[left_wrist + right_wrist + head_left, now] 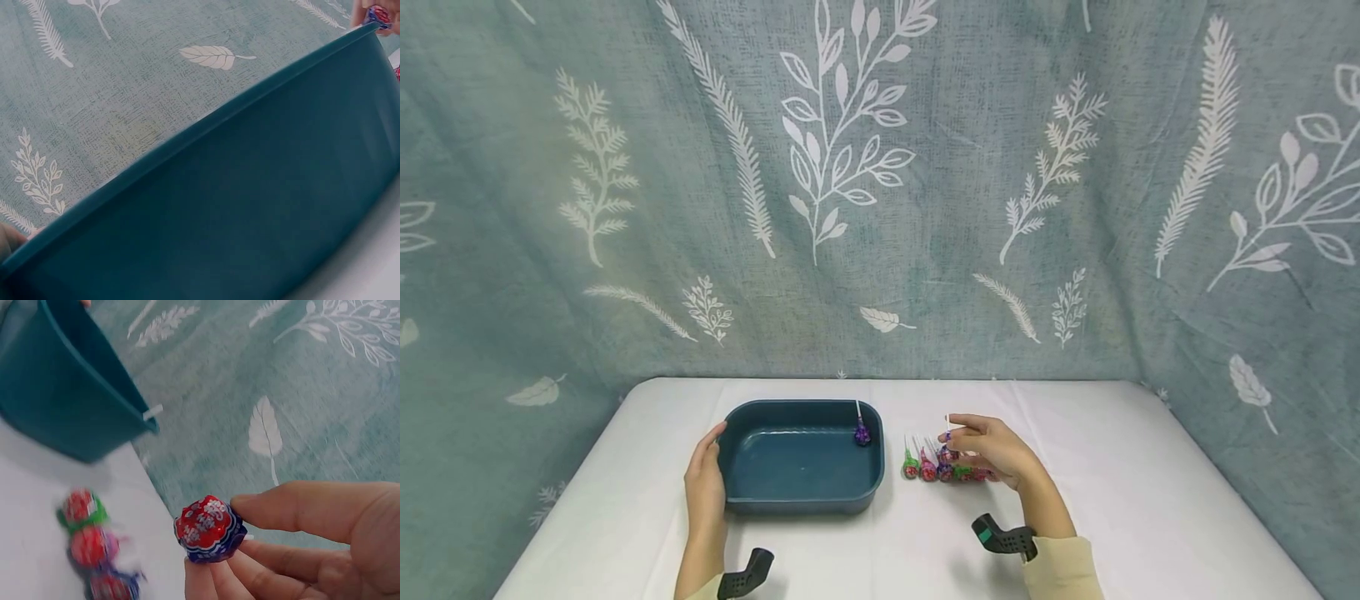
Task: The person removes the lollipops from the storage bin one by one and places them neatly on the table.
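My right hand (pixel 996 450) pinches a lollipop (pixel 209 528) in a red and blue wrapper between thumb and fingers, stick pointing up in the head view. It is held above a row of several wrapped lollipops (pixel 928 472) on the white cloth, partly hidden by the hand. At the left stands a dark teal rectangular bin (pixel 797 506). My left hand (pixel 703 483) rests along its left side, fingers extended and fingertips at the rim. A purple-wrapped lollipop (pixel 862 434) leans inside the bin's back right corner, its stick reaching the rim.
A white cloth (pixel 1150 500) covers the table under the bin and the row. Behind it and at both sides hangs a grey-green curtain (pixel 940 333) with white leaf prints. Black straps with camera mounts (pixel 1003 536) sit on both wrists.
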`<act>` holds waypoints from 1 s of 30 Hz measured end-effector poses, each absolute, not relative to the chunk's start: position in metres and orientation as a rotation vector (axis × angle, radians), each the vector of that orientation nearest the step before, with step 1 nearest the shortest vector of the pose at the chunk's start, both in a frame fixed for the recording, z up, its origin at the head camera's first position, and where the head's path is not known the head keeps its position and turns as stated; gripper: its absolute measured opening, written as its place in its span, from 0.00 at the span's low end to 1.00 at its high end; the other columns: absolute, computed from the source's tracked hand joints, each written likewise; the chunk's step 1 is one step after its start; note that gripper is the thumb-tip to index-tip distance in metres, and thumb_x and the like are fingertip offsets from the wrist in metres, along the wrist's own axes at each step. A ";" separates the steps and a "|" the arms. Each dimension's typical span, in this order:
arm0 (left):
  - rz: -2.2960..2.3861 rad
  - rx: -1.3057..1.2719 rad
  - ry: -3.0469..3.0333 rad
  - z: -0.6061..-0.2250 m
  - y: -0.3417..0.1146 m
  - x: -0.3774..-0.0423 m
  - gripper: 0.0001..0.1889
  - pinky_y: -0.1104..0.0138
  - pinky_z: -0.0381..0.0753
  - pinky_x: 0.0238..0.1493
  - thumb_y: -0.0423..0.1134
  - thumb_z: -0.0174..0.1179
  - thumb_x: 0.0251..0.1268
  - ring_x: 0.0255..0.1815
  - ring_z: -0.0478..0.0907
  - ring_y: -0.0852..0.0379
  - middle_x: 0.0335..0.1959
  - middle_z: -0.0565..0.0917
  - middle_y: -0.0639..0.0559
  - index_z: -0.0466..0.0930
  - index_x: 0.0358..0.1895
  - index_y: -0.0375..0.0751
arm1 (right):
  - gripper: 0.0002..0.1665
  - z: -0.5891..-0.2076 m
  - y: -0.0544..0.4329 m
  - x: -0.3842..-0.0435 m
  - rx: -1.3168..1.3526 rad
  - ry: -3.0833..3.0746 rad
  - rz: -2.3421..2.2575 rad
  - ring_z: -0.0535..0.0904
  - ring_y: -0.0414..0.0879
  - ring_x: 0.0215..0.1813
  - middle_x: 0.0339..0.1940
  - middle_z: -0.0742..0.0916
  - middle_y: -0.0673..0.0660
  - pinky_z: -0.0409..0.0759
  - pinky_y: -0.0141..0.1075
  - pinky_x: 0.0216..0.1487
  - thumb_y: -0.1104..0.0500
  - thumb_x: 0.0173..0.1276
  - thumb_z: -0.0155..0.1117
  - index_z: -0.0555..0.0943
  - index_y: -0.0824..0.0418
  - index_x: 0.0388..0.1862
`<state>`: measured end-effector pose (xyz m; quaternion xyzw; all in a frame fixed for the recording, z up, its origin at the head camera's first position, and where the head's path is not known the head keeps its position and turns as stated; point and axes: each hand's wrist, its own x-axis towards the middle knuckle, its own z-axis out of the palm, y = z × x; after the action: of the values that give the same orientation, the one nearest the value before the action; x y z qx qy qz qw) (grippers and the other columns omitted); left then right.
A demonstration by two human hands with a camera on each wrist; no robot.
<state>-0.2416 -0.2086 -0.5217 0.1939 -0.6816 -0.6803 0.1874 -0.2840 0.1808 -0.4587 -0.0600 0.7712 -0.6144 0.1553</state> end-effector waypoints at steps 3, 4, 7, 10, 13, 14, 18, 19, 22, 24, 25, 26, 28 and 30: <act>-1.916 0.546 -1.921 -0.521 -0.209 -0.241 0.24 0.48 0.44 0.73 0.45 0.33 0.79 0.76 0.48 0.45 0.74 0.60 0.46 0.68 0.69 0.44 | 0.33 -0.459 0.194 -0.283 -0.145 2.239 -1.737 0.80 0.54 0.53 0.59 0.79 0.69 0.80 0.47 0.51 0.64 0.70 0.58 0.61 0.74 0.70; -1.916 0.548 -1.923 -0.521 -0.210 -0.241 0.24 0.48 0.44 0.73 0.44 0.33 0.79 0.76 0.48 0.45 0.74 0.60 0.46 0.68 0.69 0.44 | 0.33 -0.459 0.199 -0.283 -0.138 2.245 -1.738 0.79 0.54 0.54 0.59 0.78 0.70 0.80 0.47 0.52 0.64 0.70 0.58 0.61 0.75 0.70; -1.912 0.552 -1.922 -0.521 -0.210 -0.241 0.23 0.49 0.44 0.73 0.44 0.33 0.79 0.76 0.48 0.45 0.74 0.61 0.46 0.68 0.69 0.44 | 0.33 -0.459 0.211 -0.283 -0.100 2.286 -1.717 0.78 0.55 0.55 0.60 0.77 0.71 0.80 0.48 0.53 0.64 0.69 0.59 0.62 0.76 0.69; -1.913 0.554 -1.922 -0.522 -0.210 -0.242 0.23 0.48 0.44 0.73 0.44 0.33 0.79 0.76 0.48 0.45 0.74 0.61 0.46 0.68 0.69 0.44 | 0.32 -0.460 0.222 -0.283 -0.061 2.332 -1.695 0.78 0.55 0.56 0.60 0.76 0.72 0.79 0.47 0.53 0.63 0.69 0.59 0.63 0.77 0.68; -1.918 0.557 -1.924 -0.522 -0.210 -0.242 0.23 0.48 0.43 0.73 0.44 0.33 0.79 0.76 0.47 0.45 0.74 0.60 0.46 0.68 0.69 0.45 | 0.32 -0.461 0.234 -0.283 -0.036 2.361 -1.674 0.78 0.55 0.56 0.60 0.76 0.73 0.79 0.47 0.53 0.63 0.70 0.59 0.64 0.78 0.67; -1.920 0.558 -1.925 -0.522 -0.210 -0.242 0.24 0.48 0.43 0.73 0.44 0.33 0.79 0.76 0.47 0.45 0.74 0.60 0.46 0.68 0.69 0.45 | 0.32 -0.461 0.237 -0.283 -0.027 2.365 -1.669 0.78 0.55 0.55 0.60 0.76 0.73 0.79 0.47 0.54 0.63 0.70 0.59 0.63 0.79 0.66; -1.930 0.555 -1.924 -0.521 -0.210 -0.242 0.24 0.48 0.43 0.73 0.45 0.33 0.79 0.77 0.47 0.46 0.74 0.60 0.47 0.68 0.69 0.45 | 0.33 -0.462 0.252 -0.285 -0.015 2.395 -1.624 0.77 0.56 0.56 0.61 0.74 0.74 0.78 0.49 0.55 0.62 0.69 0.59 0.63 0.80 0.66; -1.933 0.553 -1.921 -0.521 -0.211 -0.242 0.24 0.48 0.43 0.73 0.45 0.33 0.79 0.77 0.47 0.46 0.74 0.60 0.47 0.68 0.69 0.45 | 0.34 -0.462 0.256 -0.285 -0.012 2.404 -1.611 0.77 0.56 0.55 0.61 0.74 0.75 0.78 0.49 0.55 0.62 0.69 0.60 0.62 0.81 0.66; -1.936 0.548 -1.917 -0.522 -0.211 -0.243 0.23 0.48 0.43 0.73 0.45 0.33 0.79 0.77 0.47 0.46 0.74 0.60 0.47 0.68 0.69 0.45 | 0.34 -0.464 0.265 -0.289 0.011 2.425 -1.582 0.78 0.54 0.53 0.59 0.75 0.75 0.79 0.49 0.53 0.62 0.69 0.60 0.63 0.81 0.65; -1.938 0.543 -1.914 -0.522 -0.211 -0.243 0.23 0.49 0.43 0.73 0.44 0.33 0.79 0.76 0.47 0.46 0.74 0.60 0.47 0.68 0.69 0.44 | 0.34 -0.465 0.271 -0.291 0.034 2.437 -1.565 0.79 0.52 0.51 0.57 0.77 0.73 0.80 0.47 0.52 0.62 0.68 0.61 0.63 0.82 0.65; -1.940 0.540 -1.912 -0.522 -0.211 -0.243 0.23 0.49 0.43 0.73 0.44 0.33 0.79 0.76 0.47 0.46 0.74 0.60 0.46 0.68 0.69 0.44 | 0.34 -0.466 0.273 -0.292 0.049 2.442 -1.557 0.80 0.50 0.49 0.55 0.79 0.72 0.81 0.46 0.51 0.62 0.67 0.61 0.64 0.82 0.65; -1.940 0.537 -1.911 -0.522 -0.211 -0.243 0.23 0.49 0.43 0.73 0.44 0.33 0.79 0.76 0.48 0.46 0.74 0.61 0.46 0.68 0.69 0.44 | 0.33 -0.467 0.274 -0.292 0.064 2.446 -1.551 0.80 0.49 0.47 0.54 0.80 0.71 0.81 0.46 0.50 0.62 0.67 0.61 0.64 0.82 0.64; -1.943 0.533 -1.907 -0.522 -0.211 -0.243 0.23 0.49 0.44 0.73 0.44 0.34 0.79 0.76 0.48 0.46 0.74 0.61 0.47 0.68 0.69 0.44 | 0.33 -0.469 0.277 -0.294 0.086 2.454 -1.534 0.80 0.47 0.45 0.50 0.82 0.68 0.81 0.45 0.49 0.63 0.66 0.61 0.65 0.82 0.63; -1.946 0.531 -1.905 -0.522 -0.211 -0.243 0.23 0.49 0.44 0.73 0.44 0.34 0.79 0.76 0.48 0.47 0.74 0.61 0.47 0.68 0.69 0.44 | 0.32 -0.471 0.278 -0.295 0.094 2.469 -1.513 0.80 0.46 0.43 0.49 0.82 0.68 0.81 0.45 0.49 0.64 0.66 0.61 0.66 0.82 0.62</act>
<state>-0.2428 -0.2114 -0.5220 0.1880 -0.6751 -0.6896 0.1827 -0.2954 0.2777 -0.4709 0.0323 0.8459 -0.5182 0.1218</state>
